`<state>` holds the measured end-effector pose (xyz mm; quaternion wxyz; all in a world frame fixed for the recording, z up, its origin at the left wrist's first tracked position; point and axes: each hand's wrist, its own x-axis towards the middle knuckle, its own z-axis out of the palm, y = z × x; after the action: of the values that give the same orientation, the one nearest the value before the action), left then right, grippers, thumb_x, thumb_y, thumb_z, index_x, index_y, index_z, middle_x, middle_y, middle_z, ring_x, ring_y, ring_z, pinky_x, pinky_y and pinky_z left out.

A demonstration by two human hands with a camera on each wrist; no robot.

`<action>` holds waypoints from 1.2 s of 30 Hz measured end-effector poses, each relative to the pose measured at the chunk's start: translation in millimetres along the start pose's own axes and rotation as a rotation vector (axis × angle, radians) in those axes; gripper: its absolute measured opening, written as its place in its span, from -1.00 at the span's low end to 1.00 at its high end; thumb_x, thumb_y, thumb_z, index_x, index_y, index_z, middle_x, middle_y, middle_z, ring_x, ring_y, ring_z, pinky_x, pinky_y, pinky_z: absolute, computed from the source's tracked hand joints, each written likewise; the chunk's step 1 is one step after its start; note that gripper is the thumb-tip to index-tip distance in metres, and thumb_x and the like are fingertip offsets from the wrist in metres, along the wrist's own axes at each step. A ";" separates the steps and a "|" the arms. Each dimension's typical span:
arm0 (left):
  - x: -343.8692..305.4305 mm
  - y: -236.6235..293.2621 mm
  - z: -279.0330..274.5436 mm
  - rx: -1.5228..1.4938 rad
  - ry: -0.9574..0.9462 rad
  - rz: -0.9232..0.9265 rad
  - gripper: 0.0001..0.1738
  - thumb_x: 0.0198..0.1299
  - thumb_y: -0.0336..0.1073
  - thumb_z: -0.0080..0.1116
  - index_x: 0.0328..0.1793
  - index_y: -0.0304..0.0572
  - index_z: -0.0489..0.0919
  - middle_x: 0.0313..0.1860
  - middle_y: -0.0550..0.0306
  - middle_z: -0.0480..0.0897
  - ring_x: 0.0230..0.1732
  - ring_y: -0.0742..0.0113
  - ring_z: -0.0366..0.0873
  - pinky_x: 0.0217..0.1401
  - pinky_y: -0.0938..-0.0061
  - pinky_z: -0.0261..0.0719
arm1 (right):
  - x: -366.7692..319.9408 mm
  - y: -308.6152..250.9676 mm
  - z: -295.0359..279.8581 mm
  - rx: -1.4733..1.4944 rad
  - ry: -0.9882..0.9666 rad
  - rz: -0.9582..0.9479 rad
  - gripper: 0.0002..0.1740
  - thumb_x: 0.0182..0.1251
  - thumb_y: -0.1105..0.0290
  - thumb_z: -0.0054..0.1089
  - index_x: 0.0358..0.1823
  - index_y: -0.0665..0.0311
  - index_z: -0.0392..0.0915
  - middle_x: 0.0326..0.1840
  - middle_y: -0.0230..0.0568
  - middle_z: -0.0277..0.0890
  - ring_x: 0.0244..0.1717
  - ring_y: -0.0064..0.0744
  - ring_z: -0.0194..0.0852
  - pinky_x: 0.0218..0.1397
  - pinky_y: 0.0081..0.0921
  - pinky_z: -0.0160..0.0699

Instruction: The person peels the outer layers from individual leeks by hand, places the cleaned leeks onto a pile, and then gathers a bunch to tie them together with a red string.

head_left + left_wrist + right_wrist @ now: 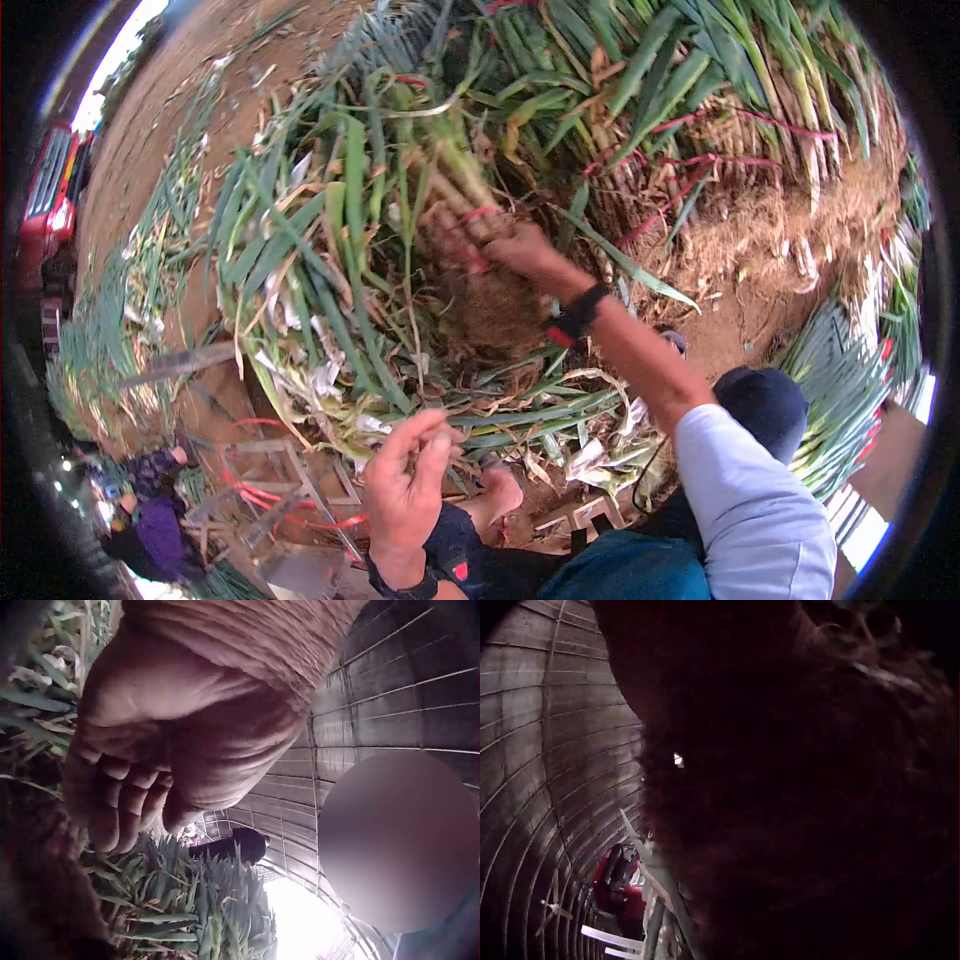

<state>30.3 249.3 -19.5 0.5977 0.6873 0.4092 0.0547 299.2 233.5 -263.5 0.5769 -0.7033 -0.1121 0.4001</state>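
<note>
My right hand (525,252) grips a bundle of long green onions (455,165) near its red tie (482,212), with the arm stretched forward. The bundle is blurred, its pale stalks and brown roots toward me and its green tops pointing away. In the right wrist view the hand is a dark mass and its grip is hidden. My left hand (408,492) hangs in the air near my body, palm up, fingers loosely bent and holding nothing. The left wrist view shows its palm (195,727) and bent fingers (124,806) with nothing in them.
Tied green onion bundles (690,120) are stacked at the back right, roots toward me. Loose leaves (310,250) cover the ground ahead and left. A metal frame (290,480) with red ties stands at lower left. A red vehicle (50,200) is at the far left.
</note>
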 end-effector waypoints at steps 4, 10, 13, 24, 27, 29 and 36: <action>6.9 -10.6 -0.7 0.073 -0.044 0.046 -0.68 0.38 -0.34 0.08 0.16 -0.41 0.53 -0.20 0.05 0.69 -0.24 0.42 0.62 -0.11 0.53 0.60 | -10.8 -96.5 -83.3 -0.307 -0.182 -0.005 -0.55 0.12 0.18 0.25 -0.23 0.53 0.63 -0.35 -0.27 0.58 -0.37 -0.48 0.49 -0.29 -0.48 0.46; 10.5 -7.6 10.8 0.078 -0.032 0.136 -0.71 0.35 -0.35 0.16 0.12 -0.36 0.55 -0.33 0.10 0.64 -0.33 0.49 0.52 -0.23 0.55 0.54 | -79.0 -179.2 -144.7 -0.533 -0.211 -0.135 -0.61 0.13 0.22 0.17 -0.23 0.48 0.59 -0.42 -0.38 0.51 -0.43 -0.60 0.44 -0.40 -0.54 0.43; 5.4 -10.8 14.6 0.187 -0.001 0.206 -0.72 0.31 -0.38 0.16 0.10 -0.33 0.54 -0.35 0.05 0.64 -0.35 0.28 0.57 -0.23 0.44 0.55 | -126.0 -162.3 -144.2 -0.597 -0.249 -0.095 -0.63 0.06 0.30 0.15 -0.18 0.46 0.56 -0.40 -0.37 0.53 -0.39 -0.56 0.47 -0.37 -0.51 0.48; 7.0 -39.5 17.5 0.684 -0.041 0.318 -0.58 0.28 -0.24 0.14 0.18 -0.35 0.48 -0.05 -0.29 0.62 -0.02 -0.25 0.56 0.03 0.06 0.52 | -223.2 -72.6 -118.8 -0.552 -0.336 0.062 -0.34 0.12 0.24 0.22 0.21 0.52 0.38 -0.26 -0.22 0.54 -0.31 -0.45 0.47 -0.31 -0.38 0.47; 16.7 -50.3 13.2 0.702 -0.020 0.305 -0.62 0.31 -0.23 0.10 0.15 -0.32 0.48 -0.09 -0.24 0.64 -0.02 -0.22 0.58 0.06 0.05 0.53 | -216.2 -121.5 -154.3 -0.437 -0.284 0.020 -0.42 0.12 0.21 0.27 0.09 0.51 0.49 -0.23 -0.23 0.57 -0.28 -0.48 0.48 -0.23 -0.44 0.49; 30.1 -66.4 17.5 0.767 -0.076 0.279 -0.65 0.28 -0.22 0.13 0.07 -0.33 0.51 -0.09 -0.25 0.64 0.00 -0.22 0.57 0.06 0.03 0.54 | -213.8 -179.7 -171.1 -0.594 -0.143 0.067 -0.45 0.11 0.19 0.30 0.01 0.51 0.54 -0.27 -0.23 0.59 -0.24 -0.48 0.51 -0.16 -0.50 0.51; 141.8 -120.7 92.7 1.225 -0.344 0.307 -0.69 0.16 -0.36 0.06 0.03 -0.24 0.58 -0.05 -0.16 0.65 0.15 -0.11 0.52 0.32 0.04 0.31 | -172.1 -151.7 -268.3 -0.882 -0.085 0.101 -0.27 0.02 0.16 0.33 0.18 0.50 0.44 -0.10 -0.10 0.55 -0.04 -0.30 0.48 0.07 -0.41 0.43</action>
<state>116.1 260.4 -208.7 0.1405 0.9529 0.1621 -0.2145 418.2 -19.8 -48.4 0.1967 -0.8696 -0.2611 0.3701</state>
